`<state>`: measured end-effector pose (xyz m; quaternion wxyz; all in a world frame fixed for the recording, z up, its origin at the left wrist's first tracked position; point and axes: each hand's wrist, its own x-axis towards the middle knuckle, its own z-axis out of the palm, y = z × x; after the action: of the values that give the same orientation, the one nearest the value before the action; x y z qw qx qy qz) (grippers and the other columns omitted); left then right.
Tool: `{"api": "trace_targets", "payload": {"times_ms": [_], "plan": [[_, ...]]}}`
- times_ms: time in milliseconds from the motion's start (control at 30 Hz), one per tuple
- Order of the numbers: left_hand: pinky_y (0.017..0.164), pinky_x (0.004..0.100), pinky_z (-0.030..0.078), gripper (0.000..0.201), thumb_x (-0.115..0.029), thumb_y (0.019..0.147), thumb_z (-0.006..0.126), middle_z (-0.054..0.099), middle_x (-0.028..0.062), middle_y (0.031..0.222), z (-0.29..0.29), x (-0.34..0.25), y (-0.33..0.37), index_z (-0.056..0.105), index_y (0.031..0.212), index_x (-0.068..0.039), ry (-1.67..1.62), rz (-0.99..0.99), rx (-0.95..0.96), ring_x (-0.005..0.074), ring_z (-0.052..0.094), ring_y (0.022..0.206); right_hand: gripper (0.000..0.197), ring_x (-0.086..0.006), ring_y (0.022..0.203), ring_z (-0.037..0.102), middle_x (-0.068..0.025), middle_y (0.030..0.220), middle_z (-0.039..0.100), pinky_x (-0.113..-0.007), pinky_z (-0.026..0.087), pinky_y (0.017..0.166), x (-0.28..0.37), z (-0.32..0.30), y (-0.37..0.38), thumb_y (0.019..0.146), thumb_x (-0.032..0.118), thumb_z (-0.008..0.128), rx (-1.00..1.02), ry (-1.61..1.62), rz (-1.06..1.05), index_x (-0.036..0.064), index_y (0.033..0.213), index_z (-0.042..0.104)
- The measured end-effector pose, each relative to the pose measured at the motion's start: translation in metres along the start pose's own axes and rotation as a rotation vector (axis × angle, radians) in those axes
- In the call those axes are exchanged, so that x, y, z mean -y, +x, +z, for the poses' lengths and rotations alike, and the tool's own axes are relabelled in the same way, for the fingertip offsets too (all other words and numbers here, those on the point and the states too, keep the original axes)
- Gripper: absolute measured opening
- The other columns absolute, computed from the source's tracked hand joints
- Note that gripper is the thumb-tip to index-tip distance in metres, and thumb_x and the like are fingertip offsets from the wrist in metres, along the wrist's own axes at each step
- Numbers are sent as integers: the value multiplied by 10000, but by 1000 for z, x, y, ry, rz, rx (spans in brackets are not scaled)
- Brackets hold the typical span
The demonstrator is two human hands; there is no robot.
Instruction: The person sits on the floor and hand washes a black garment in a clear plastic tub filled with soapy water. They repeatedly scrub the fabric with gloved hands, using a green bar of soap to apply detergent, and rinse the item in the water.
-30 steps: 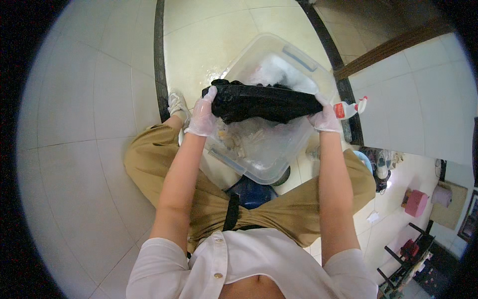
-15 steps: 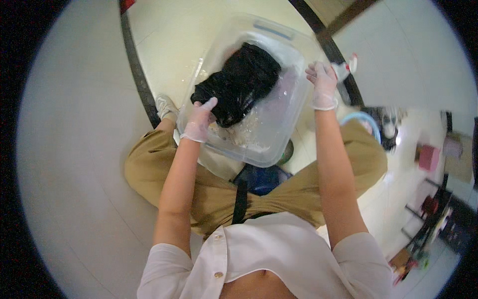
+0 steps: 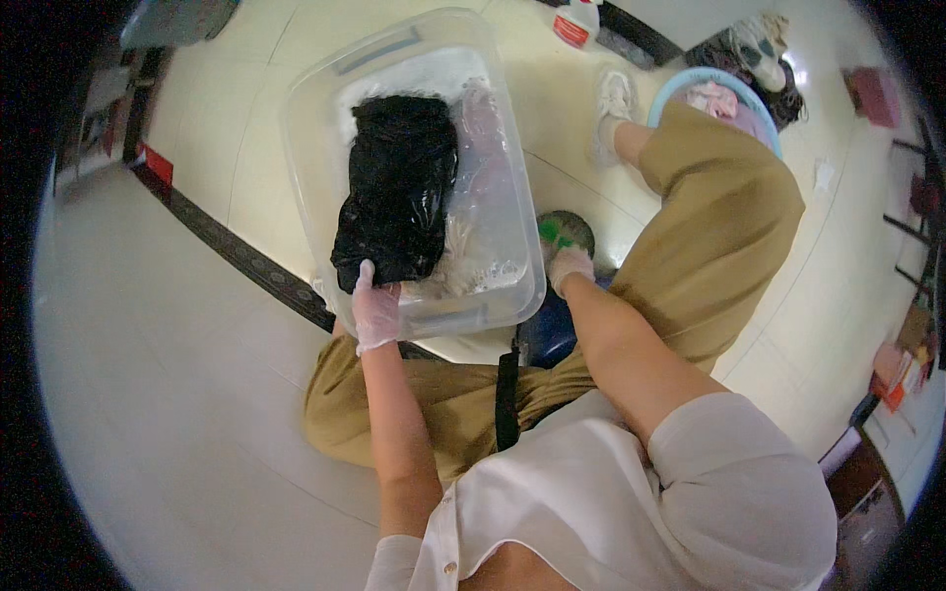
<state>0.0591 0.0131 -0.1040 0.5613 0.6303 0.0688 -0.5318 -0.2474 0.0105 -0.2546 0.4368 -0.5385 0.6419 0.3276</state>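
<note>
A wet black garment (image 3: 399, 177) lies folded in a clear plastic tub (image 3: 414, 320) holding water and white suds. My left hand (image 3: 376, 307), in a thin see-through glove, grips its near edge, thumb on top and fingers underneath. Beside the tub's near right corner, my gloved right hand (image 3: 572, 268) is at the rim of a dark round container (image 3: 581, 229). Something bright green (image 3: 554, 232) shows in there, too blurred to name. The right fingertips are smeared and partly hidden, so their grip does not show.
At the far right stands a blue basin (image 3: 680, 84) with pink cloth, next to a heap of clothes (image 3: 754, 49). A white bottle with a red label (image 3: 576, 22) is beyond the tub. My bent legs flank the tub's near side.
My right hand has come from beside the white bottle down to the dark round container. My left hand still holds the black garment, which now lies straighter. The view has swung to the right.
</note>
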Motion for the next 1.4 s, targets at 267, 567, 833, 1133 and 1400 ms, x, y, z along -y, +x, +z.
{"api": "trace_targets", "payload": {"times_ms": [267, 567, 833, 1133, 1400], "plan": [[725, 356, 472, 255, -197, 847, 618, 601, 53, 1021, 9, -4, 1, 556, 1063, -76, 76, -89, -83, 216, 569, 889, 533, -249, 1327, 251, -89, 1435, 272, -424, 275, 1027, -10, 47, 45, 848, 281, 516, -141, -91, 18, 166, 1350, 379], [737, 315, 474, 281, -240, 809, 665, 626, 49, 966, 3, -4, 7, 575, 1012, -68, 36, -142, -114, 205, 575, 884, 362, -249, 1160, 496, -128, 1220, 538, -356, 418, 922, 14, -21, -6, 854, 283, 510, 8, 166, 68, 41, 1109, 598], [885, 374, 444, 387, -218, 839, 630, 571, 80, 1109, 9, 4, 4, 509, 1170, -59, -21, -35, -71, 236, 536, 1013, 432, -288, 1117, 531, -160, 1230, 533, -344, 443, 910, 6, 13, 31, 848, 361, 485, 140, 191, -109, 55, 1132, 599], [926, 386, 435, 495, -310, 873, 564, 485, 112, 1269, 33, -2, -23, 451, 1263, -27, 21, 203, 46, 255, 488, 1134, 311, -288, 1114, 528, -176, 1191, 553, -358, 441, 899, 10, 16, 32, 818, 188, 569, 87, 138, -255, 53, 1094, 618], [934, 392, 428, 509, -356, 864, 522, 511, 100, 1252, 54, -12, -47, 466, 1260, -40, -46, 168, 220, 265, 498, 1129, 363, -282, 1108, 537, -201, 1199, 543, -366, 450, 881, -3, 23, 68, 799, 169, 568, 353, -801, -607, 22, 1130, 590]]}}
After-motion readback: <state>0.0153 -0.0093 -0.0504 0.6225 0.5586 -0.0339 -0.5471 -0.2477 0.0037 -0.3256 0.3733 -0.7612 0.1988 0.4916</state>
